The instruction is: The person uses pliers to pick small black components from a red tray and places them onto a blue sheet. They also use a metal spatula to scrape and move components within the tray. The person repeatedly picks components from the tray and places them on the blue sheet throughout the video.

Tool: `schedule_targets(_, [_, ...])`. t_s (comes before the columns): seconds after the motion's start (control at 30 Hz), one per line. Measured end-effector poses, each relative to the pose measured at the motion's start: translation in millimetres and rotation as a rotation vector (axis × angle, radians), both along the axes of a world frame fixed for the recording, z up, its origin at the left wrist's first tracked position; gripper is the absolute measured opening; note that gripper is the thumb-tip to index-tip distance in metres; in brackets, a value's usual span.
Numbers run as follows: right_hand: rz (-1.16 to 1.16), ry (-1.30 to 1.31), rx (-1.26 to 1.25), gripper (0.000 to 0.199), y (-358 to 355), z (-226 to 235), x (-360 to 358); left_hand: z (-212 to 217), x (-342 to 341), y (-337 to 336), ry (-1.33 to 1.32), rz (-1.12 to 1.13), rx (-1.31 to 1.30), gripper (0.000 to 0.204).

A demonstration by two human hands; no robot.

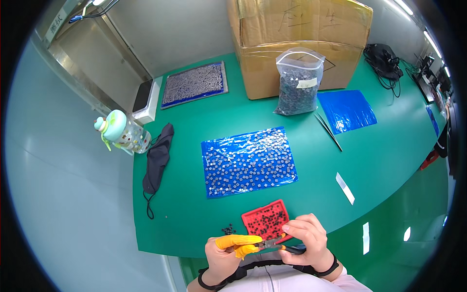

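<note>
Spreading across most of the view, a green table mat (pixel 194 121) is seen, and at its far edge a large brown cardboard box (pixel 301 34) is stood. Against the box a clear zip-top plastic bag of small dark parts (pixel 297 85) is leaned. At the middle of the mat a shiny blue plastic sheet covered with rows of small grey square pieces (pixel 248 162) is laid flat; a second, bare blue sheet (pixel 346 111) is placed to its right, and a grey tray of tightly packed pieces (pixel 195 84) lies at the far left. A black cloth face mask (pixel 157 160) is draped at the mat's left edge, beside a pale green drinking bottle (pixel 121 131).

Nearer the person, a small red square tray sprinkled with tiny black parts (pixel 265 220) is set just beyond the hands — its near edge is overlapped by the right hand (pixel 307 241). That hand is closed around the black handle of a small pair of pliers (pixel 277 245), whose tip is pointed left. The left hand (pixel 227 253), with yellow finger cots on thumb and forefinger, is pinched at the tool's tip; whether anything is gripped there cannot be told. A small heap of black parts (pixel 228 228) lies just left of the red tray.
</note>
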State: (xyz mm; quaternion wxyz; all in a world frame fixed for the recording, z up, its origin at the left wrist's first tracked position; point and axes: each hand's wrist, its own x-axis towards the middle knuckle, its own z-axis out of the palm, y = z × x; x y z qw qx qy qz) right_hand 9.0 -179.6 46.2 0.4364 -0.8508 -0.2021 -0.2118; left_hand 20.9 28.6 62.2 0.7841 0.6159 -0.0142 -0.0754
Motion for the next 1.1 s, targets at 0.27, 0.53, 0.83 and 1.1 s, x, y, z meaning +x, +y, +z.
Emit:
schedule_targets(0.27, [0.038, 0.079, 0.111, 0.049, 0, -1, -2, 4, 1, -10, -0.196, 0.106, 0.051, 0.015])
schedule_targets(0.53, [0.018, 0.083, 0.085, 0.049, -1, 2, -3, -7, -2, -3, -0.133, 0.039, -0.019, 0.013])
schedule_targets(0.83, [-0.163, 0.169, -0.293, 0.045, -14, 7, -2, -20, 2, 8, 0.137, 0.026, -0.518, 0.009])
schedule_targets(1.1, [-0.207, 0.194, -0.459, 0.039, -23, 2, 0, 21, 14, 32, -0.143, 0.060, 0.295, 0.021])
